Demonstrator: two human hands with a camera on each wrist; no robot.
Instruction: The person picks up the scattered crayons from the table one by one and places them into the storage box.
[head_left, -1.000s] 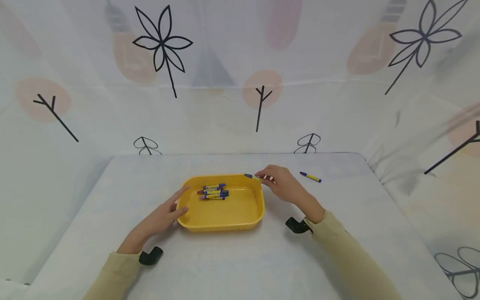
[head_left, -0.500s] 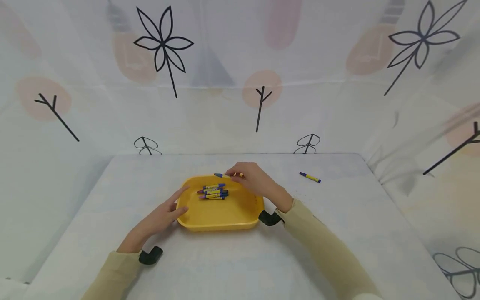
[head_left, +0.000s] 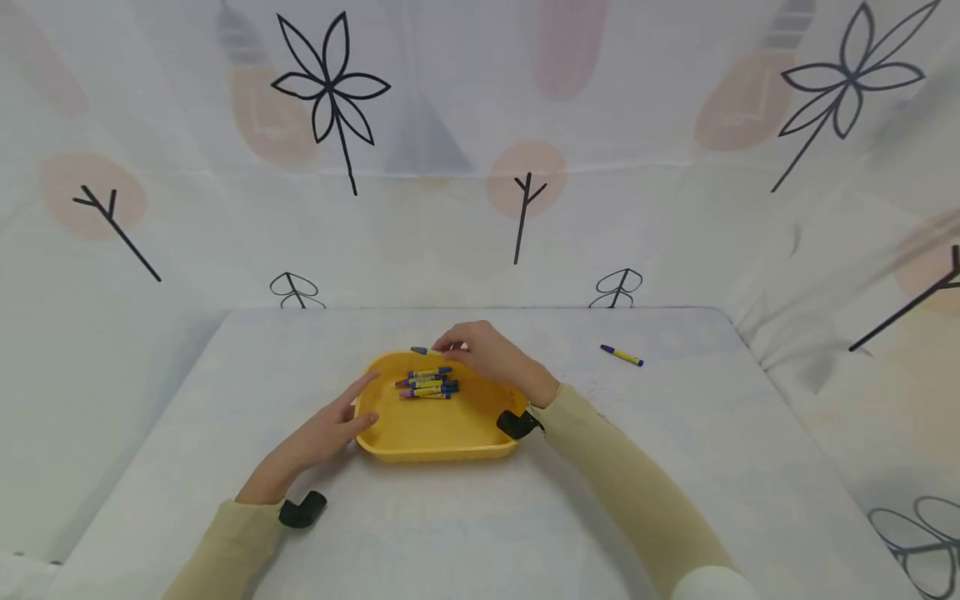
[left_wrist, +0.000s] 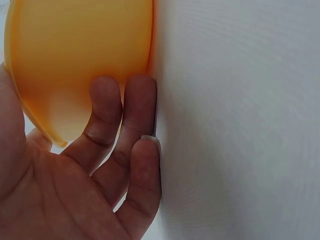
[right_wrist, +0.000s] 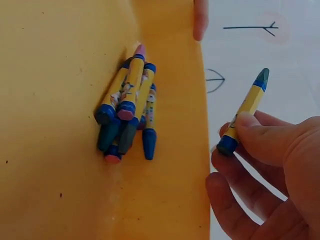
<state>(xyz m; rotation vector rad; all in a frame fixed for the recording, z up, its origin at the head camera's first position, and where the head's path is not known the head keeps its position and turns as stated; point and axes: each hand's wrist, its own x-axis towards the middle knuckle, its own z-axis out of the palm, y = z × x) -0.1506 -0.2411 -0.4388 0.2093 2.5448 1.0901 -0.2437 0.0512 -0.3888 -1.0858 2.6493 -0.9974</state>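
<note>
A yellow plastic tray (head_left: 450, 450) holds a small pile of crayons (head_left: 427, 385) in yellow wrappers with blue bands. My left hand (head_left: 322, 435) holds the tray's left end, thumb over the rim. In the left wrist view, several fingers (left_wrist: 142, 107) lie against its outer wall. Above the back rim, my right hand (head_left: 487, 354) pinches another crayon (right_wrist: 247, 110) between thumb and fingers. That crayon has a dark green tip, pointing left in the head view. The piled crayons in the right wrist view show pink, green and blue ends.
A single crayon (head_left: 622, 355) with blue ends lies on the white-covered table (head_left: 450, 533), to the right of the tray. Behind the table hangs a pale cloth (head_left: 420, 242) printed with plants and shapes. A dark wrist mount (head_left: 517, 424) on the right arm overlaps the tray's right corner.
My right hand has moved left with the crayon, from the tray's right back corner to above its back rim. The left hand, tray and piled crayons have stayed put.
</note>
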